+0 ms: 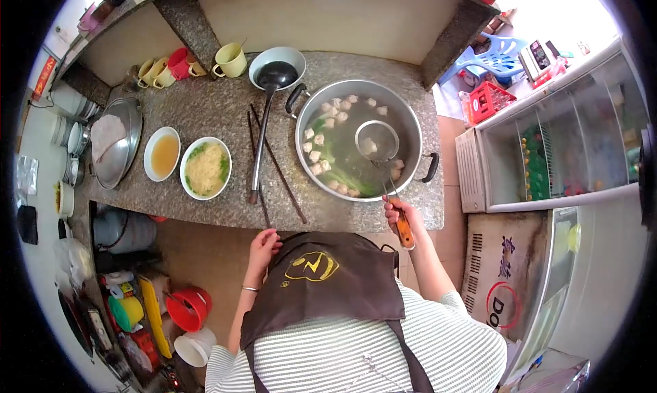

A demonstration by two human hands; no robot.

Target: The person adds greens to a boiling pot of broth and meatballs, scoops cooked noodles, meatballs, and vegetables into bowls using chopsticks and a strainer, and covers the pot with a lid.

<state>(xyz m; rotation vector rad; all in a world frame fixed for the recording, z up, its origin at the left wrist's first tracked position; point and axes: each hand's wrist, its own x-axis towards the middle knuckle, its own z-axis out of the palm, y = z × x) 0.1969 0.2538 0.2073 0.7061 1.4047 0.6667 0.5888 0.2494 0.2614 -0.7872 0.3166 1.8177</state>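
On the stone counter (212, 109) sits a big pot (416, 138). Our right hand (402, 220) holds a strainer (380, 138), its net inside the rim. Our left hand (263, 248) is by a chopstick (265, 210); we can't tell its grip. A fridge (571, 147) stands to our right.

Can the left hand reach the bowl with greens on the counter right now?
Probably yes: the left hand is by the near end of a chopstick, and only bare counter seems to lie between it and the bowl.
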